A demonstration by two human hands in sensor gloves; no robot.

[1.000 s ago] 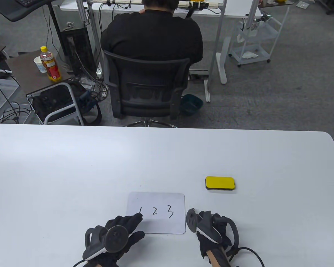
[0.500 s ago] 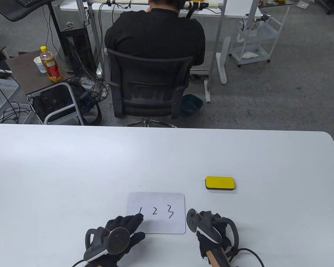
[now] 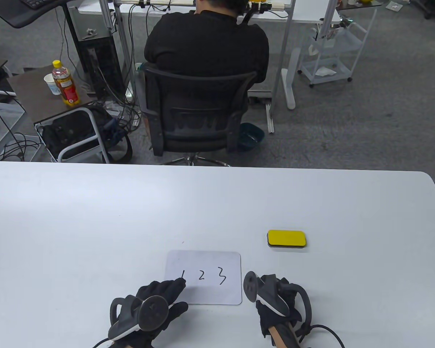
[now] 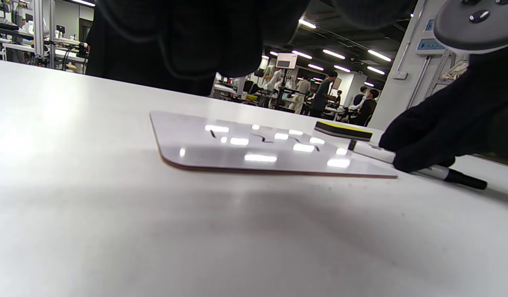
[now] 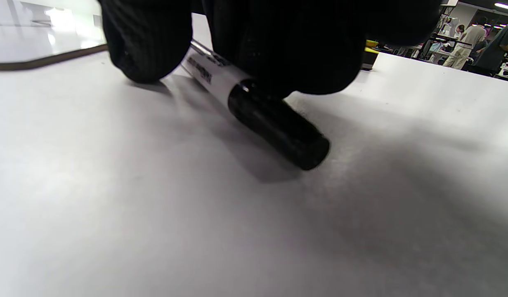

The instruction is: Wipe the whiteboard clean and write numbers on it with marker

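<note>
A small whiteboard point(image 3: 210, 290) lies flat near the table's front edge with 1, 2 and 3 written on it in black. My left hand point(image 3: 168, 291) rests on its near-left corner with straight fingers, the index tip by the 1. Just right of the board, my right hand point(image 3: 275, 301) is curled round a white marker with a black cap point(image 5: 258, 103), which lies on the table. The left wrist view shows the board point(image 4: 254, 148), the marker point(image 4: 439, 173) and the right hand point(image 4: 439, 128) on it. A yellow eraser point(image 3: 286, 239) sits further back on the right.
The white table point(image 3: 94, 217) ends in a rounded corner at the far right. Beyond its far edge a person in black sits in an office chair point(image 3: 199, 116) with their back to me. A cart, a bottle and cables stand on the floor at the left.
Both hands, the board and the marker stay where they were. Only the seated person and the chair behind the table have shifted slightly to the right.
</note>
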